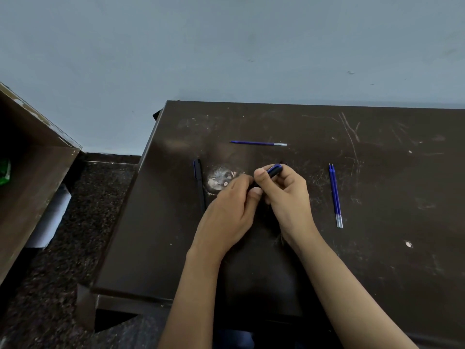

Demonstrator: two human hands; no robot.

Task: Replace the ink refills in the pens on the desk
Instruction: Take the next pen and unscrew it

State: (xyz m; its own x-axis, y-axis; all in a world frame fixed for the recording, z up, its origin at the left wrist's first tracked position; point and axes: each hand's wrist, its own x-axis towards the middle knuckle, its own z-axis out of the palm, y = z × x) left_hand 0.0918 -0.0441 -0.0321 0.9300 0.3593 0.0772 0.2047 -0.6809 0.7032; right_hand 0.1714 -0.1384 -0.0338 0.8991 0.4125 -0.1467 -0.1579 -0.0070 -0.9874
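- Here, the person's right hand (286,197) grips a black and blue pen (273,171) above the dark, scratched desk (377,248), thumb and fingers closed around the barrel, the blue end pointing up and away from the person
- The left hand (231,205) meets the same pen at its lower end, fingers curled in and fingertips pinched on it; that lower end is hidden between the two hands, so which part the left fingers hold cannot be told
- The worn pale patch (221,178) on the desk serves as landmark: the held pen is just to its right, and the left hand's knuckles overlap the patch's lower right edge
- A second pen (199,183), black with a blue clip, lies flat on the desk just left of the patch, running lengthwise toward the person
- A single blue refill (258,143) lies crosswise beyond the patch, further from the person and a little to the right, its clear end pointing right
- A pair of blue refills (336,195) lies side by side, touching, well to the right of the patch, past the right hand, clear ends toward the person
- Both forearms are bare and reach in from the near edge of the desk
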